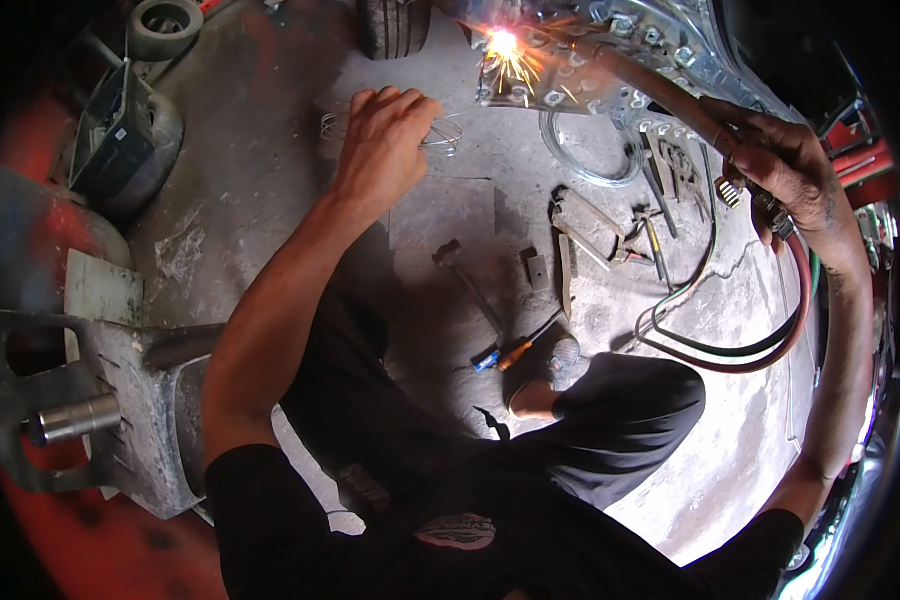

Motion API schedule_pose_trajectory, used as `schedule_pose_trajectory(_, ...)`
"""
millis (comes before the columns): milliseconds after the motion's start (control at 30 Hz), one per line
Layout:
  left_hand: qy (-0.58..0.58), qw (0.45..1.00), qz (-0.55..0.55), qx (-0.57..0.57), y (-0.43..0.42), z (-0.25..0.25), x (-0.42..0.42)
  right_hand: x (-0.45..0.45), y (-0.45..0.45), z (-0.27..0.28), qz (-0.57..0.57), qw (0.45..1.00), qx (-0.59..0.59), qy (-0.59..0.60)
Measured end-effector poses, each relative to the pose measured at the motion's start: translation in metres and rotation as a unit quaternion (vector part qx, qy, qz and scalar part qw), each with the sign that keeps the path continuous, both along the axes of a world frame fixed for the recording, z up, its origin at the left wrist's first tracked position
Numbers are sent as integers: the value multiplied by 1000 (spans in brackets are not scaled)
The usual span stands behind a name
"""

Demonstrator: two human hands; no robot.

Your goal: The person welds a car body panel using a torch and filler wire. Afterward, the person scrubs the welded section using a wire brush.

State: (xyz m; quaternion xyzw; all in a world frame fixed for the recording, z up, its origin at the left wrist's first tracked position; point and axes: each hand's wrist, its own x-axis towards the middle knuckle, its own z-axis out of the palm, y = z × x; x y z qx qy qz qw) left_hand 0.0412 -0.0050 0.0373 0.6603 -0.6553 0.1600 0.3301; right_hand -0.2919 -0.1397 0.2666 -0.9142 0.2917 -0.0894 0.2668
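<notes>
My left hand point(395, 135) is closed around a loose bundle of thin wire point(445, 135), whose loops stick out on both sides of the fist. My right hand point(790, 175) is wrapped around the handle of a gas welding torch point(660, 92). The torch's long tube reaches left to a bright glow and orange sparks point(506, 48) at the edge of a bare metal car panel point(580, 85). Glare hides the tip. From below my right hand, a red hose point(802, 290) and a dark green one loop down to the floor.
Another wire coil point(595, 182) lies below the panel. Floor tools include a hammer point(470, 285), a screwdriver point(515, 354) and pliers point(635, 255). At left are a grey plastic stool point(155, 420), a black bin point(120, 135) and a small wheel point(163, 28). A tyre point(395, 28) stands at the top.
</notes>
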Motion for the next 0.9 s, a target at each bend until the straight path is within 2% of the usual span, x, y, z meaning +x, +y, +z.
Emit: schedule_pose_trajectory(900, -4, 1000, 6, -10, -3, -1, 0, 0, 3, 1, -1, 1000, -7, 2)
